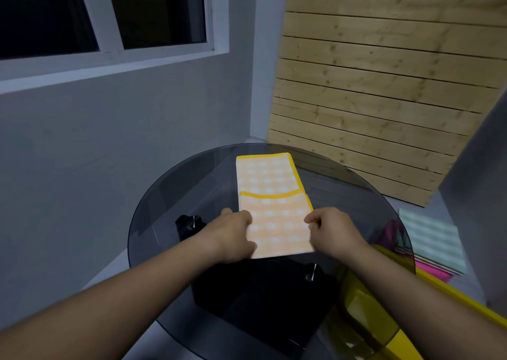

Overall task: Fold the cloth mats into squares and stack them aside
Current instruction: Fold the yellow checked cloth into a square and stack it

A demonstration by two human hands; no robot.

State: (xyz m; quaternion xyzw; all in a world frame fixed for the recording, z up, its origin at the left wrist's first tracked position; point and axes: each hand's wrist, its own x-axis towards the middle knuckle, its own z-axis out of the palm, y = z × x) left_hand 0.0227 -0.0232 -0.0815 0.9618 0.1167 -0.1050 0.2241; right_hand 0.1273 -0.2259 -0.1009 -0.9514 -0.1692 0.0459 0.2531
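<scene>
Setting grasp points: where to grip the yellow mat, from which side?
Best pinch the yellow mat by its side edges at the near end, from left and right. It lies flat on the glass table, a strip running away, so only edges lift; left hand and right hand sit there.

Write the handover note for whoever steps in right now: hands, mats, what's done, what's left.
Left hand: grips the left edge of the orange mat, on its near flap.
Right hand: pinches the right edge of the same flap.
Orange mat: on the glass table, a long strip, with the near flap lying over the far part.
Done: a green checked mat lies folded on a pink mat, off to the right.
Left: fold the orange mat square and add it to that stack.
</scene>
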